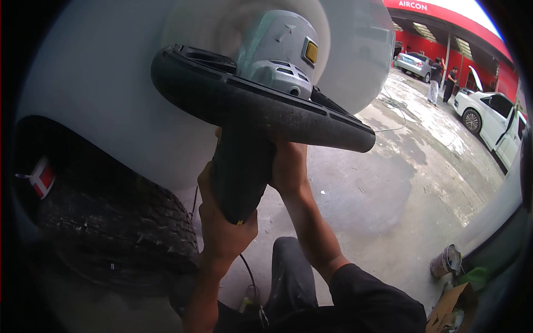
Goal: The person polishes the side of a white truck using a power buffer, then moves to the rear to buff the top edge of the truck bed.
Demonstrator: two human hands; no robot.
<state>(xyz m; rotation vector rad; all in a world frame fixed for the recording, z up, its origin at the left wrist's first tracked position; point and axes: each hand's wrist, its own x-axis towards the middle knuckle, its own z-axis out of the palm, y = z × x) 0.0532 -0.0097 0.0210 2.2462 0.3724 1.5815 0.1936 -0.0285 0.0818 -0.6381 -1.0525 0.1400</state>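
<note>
A grey and black car polisher [244, 161] is held up in front of me, its round pad [214, 28] blurred and against a pale grey car panel [122, 105]. My left hand [225, 230] is wrapped round the lower end of the black rear handle. Higher up, my right hand [291, 164] grips the same handle from the right side; its fingertips are hidden behind the tool. A wide black loop handle [266, 114] crosses the polisher above both hands. A yellow button [311, 51] shows on the grey motor housing.
A tyre [122, 227] stands left of my arms, with a red and white container [42, 178] above it. A dark cord [248, 269] hangs below. At right are a paint can [446, 261] and a cardboard box [452, 308]. Two people, a white car [488, 114] and a silver car [413, 64] are farther off.
</note>
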